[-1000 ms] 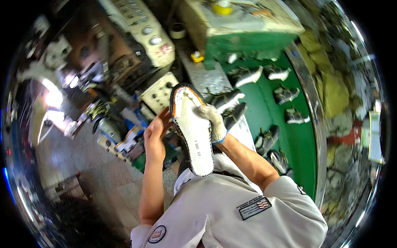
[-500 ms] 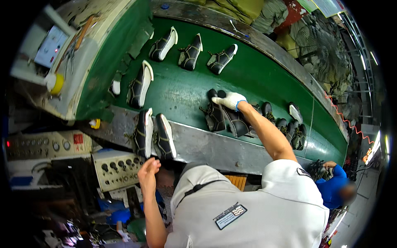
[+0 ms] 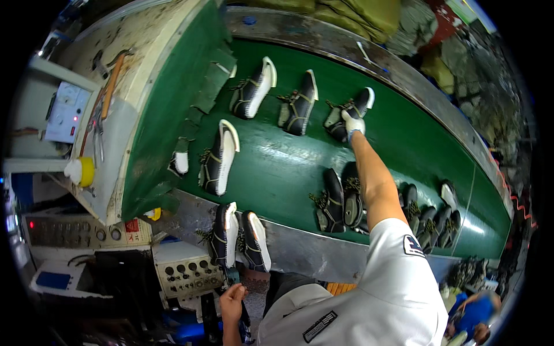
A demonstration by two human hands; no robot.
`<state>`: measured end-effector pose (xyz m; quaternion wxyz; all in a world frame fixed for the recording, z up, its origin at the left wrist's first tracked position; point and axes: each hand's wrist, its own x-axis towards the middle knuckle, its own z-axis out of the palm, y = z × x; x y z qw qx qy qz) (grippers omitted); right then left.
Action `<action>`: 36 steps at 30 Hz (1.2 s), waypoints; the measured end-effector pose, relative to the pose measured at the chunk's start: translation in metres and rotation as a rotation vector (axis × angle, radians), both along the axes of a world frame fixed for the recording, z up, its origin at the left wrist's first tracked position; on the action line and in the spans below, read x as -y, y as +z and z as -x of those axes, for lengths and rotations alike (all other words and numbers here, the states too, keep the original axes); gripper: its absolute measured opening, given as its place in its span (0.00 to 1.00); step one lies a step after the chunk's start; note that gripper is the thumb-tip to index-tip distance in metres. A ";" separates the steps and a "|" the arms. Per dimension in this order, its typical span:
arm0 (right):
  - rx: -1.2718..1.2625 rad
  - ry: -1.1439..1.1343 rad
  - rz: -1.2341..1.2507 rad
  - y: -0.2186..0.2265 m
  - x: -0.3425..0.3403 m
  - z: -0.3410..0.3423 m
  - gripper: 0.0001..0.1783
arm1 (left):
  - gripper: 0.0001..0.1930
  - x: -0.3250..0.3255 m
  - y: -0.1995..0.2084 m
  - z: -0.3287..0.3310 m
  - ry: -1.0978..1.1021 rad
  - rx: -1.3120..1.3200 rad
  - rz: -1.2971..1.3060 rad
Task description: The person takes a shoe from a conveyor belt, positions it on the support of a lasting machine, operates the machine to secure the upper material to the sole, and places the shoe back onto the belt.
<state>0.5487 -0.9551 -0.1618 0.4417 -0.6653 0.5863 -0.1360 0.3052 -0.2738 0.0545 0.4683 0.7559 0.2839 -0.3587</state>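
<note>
My right hand (image 3: 355, 122), in a white glove, is closed on a black shoe (image 3: 336, 126) with pale stitching and a white edge. This shoe lies on the green belt (image 3: 288, 173), at the right end of a far row with two similar shoes (image 3: 299, 112) (image 3: 254, 92). My bare left hand (image 3: 232, 303) is low in view with its fingers drawn together. Whether anything is between them is hidden. Just above it are a small dark green piece (image 3: 232, 275) and two black shoes with white soles (image 3: 225, 236) (image 3: 255, 242) on the metal edge.
More dark shoes (image 3: 332, 202) stand near my right arm, with several farther right. Another shoe (image 3: 219, 158) lies at the left. A knobbed control panel (image 3: 187, 277) is beside my left hand. Tools, including a hammer (image 3: 115, 81), lie on the left bench. A person in blue (image 3: 476, 314) is at lower right.
My right hand has moved away from the dark shoes at the near edge to the far row's right-hand shoe. My left hand stays low by the control panel. The view has shifted.
</note>
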 end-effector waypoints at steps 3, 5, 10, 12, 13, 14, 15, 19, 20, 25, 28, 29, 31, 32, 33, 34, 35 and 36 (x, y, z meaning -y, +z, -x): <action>0.224 -0.083 -0.208 -0.004 -0.013 -0.003 0.25 | 0.18 -0.009 0.000 0.021 0.110 0.013 0.082; 0.487 -0.054 -0.566 0.014 -0.017 0.016 0.23 | 0.18 -0.012 -0.001 0.024 0.113 0.047 0.147; 0.864 0.393 -1.084 0.126 -0.198 0.107 0.31 | 0.18 -0.015 0.040 -0.009 0.124 0.221 0.184; 1.016 0.555 -1.323 0.157 -0.277 0.143 0.36 | 0.20 -0.013 0.072 -0.039 0.113 0.298 0.237; 0.974 0.409 -1.510 0.175 -0.318 0.157 0.34 | 0.21 -0.017 0.090 -0.049 0.145 0.347 0.286; 0.922 0.355 -1.568 0.199 -0.373 0.160 0.33 | 0.22 -0.026 0.106 -0.052 0.195 0.407 0.315; 0.877 0.293 -1.610 0.224 -0.424 0.165 0.33 | 0.23 -0.035 0.121 -0.055 0.246 0.471 0.362; 0.553 0.760 -1.719 0.268 -0.551 0.187 0.32 | 0.23 -0.093 0.146 -0.052 0.383 0.677 0.369; 0.540 0.930 -1.700 0.288 -0.578 0.189 0.33 | 0.22 -0.119 0.147 -0.045 0.410 0.715 0.425; 0.330 1.293 -1.602 0.337 -0.699 0.224 0.36 | 0.18 -0.242 0.141 0.050 0.800 0.660 0.416; 0.162 1.317 -1.619 0.331 -0.750 0.246 0.27 | 0.12 -0.284 0.137 0.094 1.007 0.638 0.319; 0.162 1.323 -1.607 0.334 -0.770 0.254 0.26 | 0.11 -0.300 0.134 0.107 1.036 0.617 0.261; 0.121 1.310 -1.668 0.332 -0.803 0.266 0.25 | 0.10 -0.325 0.130 0.127 1.160 0.653 0.299; 0.077 1.288 -1.739 0.328 -0.816 0.271 0.27 | 0.10 -0.337 0.126 0.136 1.217 0.672 0.330; 0.056 1.288 -1.774 0.326 -0.826 0.275 0.27 | 0.10 -0.349 0.115 0.146 1.259 0.709 0.318; 0.036 1.289 -1.808 0.327 -0.836 0.279 0.27 | 0.09 -0.361 0.109 0.154 1.301 0.747 0.307; -0.022 1.148 -1.759 0.328 -0.845 0.288 0.28 | 0.09 -0.371 0.102 0.161 1.340 0.786 0.295; -0.091 1.106 -1.798 0.333 -0.847 0.294 0.31 | 0.08 -0.379 0.096 0.168 1.374 0.816 0.294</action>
